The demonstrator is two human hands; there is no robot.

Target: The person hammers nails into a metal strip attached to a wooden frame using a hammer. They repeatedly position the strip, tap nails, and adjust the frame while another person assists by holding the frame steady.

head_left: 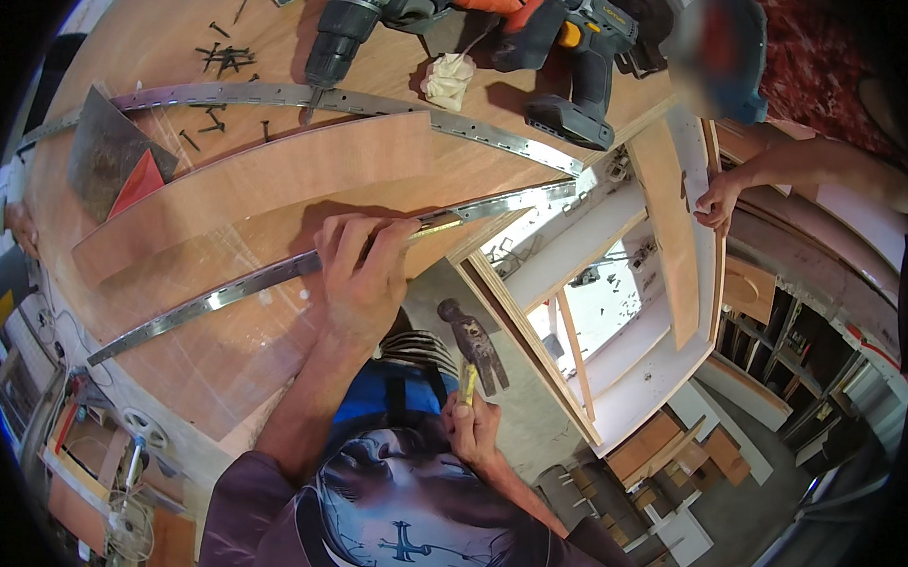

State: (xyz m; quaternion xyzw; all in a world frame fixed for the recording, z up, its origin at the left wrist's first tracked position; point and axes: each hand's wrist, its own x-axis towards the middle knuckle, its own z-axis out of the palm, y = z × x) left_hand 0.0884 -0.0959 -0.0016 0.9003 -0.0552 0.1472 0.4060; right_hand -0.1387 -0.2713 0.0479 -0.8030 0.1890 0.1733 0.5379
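My left hand [360,265] is closed over the middle of a long perforated metal strip [224,293], which lies slantwise on the wooden tabletop [257,342]. A thin yellowish piece [436,228] shows along the strip just right of my fingertips; I cannot tell what it is. My right hand [472,427] grips a claw hammer [469,339] by its yellow handle, close to my body and below the table's edge. The dark, worn hammer head points up, apart from the strip. A curved thin wooden board [268,182] lies beyond my left hand.
A second metal strip [370,103] curves behind the board. Cordless drills [343,30], black screws [225,58], a crumpled cream lump [448,80] and a dark triangular plate [104,151] lie about. Right stands a wooden frame [532,336]; another person's hand [717,201] touches its far side.
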